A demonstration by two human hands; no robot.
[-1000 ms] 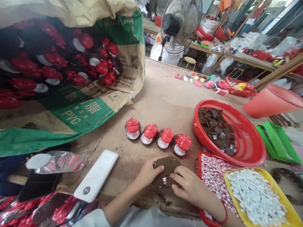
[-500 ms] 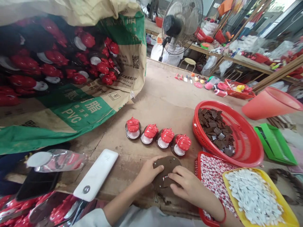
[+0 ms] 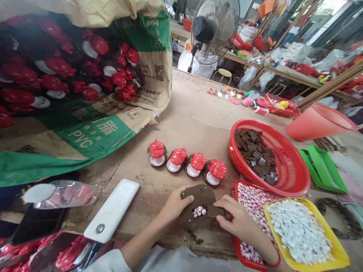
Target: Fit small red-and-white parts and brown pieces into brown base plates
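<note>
My left hand (image 3: 173,206) grips the left side of a flat brown plastic piece (image 3: 198,197) lying at the near table edge. An opening in that piece shows small red-and-white beads (image 3: 199,211). My right hand (image 3: 237,220) pinches a small brown lid piece (image 3: 214,211) just right of the opening. Several finished red toys on brown bases (image 3: 187,165) stand in a row just beyond the brown piece.
A red basket (image 3: 295,177) of brown chips sits to the right. A red tray (image 3: 237,241) of red-white beads and a yellow tray (image 3: 337,257) of white discs lie nearer. A big PVC sack (image 3: 93,128) full of red toys lies at left. A white power bank (image 3: 112,210) and bottle (image 3: 61,193) rest nearby.
My right hand has slid right, off the middle of the brown piece, uncovering the opening with the beads. My left hand has stayed on the piece.
</note>
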